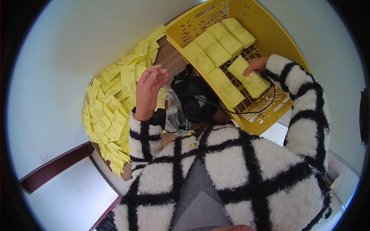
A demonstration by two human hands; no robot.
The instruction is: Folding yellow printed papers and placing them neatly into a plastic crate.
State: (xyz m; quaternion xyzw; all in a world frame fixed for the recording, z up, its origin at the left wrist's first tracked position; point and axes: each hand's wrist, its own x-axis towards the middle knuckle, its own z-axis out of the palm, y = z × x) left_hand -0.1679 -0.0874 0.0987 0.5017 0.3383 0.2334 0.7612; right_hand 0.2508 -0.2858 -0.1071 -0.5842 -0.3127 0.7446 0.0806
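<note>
Near the right grip (255,66), pinching a yellow rectangular paper bundle (253,82), the looped thin black cord (251,112) could snag it.

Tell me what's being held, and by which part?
The right hand grips a bundle of yellow packets by its right edge, thumb on top; the left hand holds nothing.

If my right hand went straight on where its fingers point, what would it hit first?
Beyond the yellow packet bundle that your right hand touches, probably the lower-left packet bundle in the yellow crate, though depth is unclear and it might pass above.
</note>
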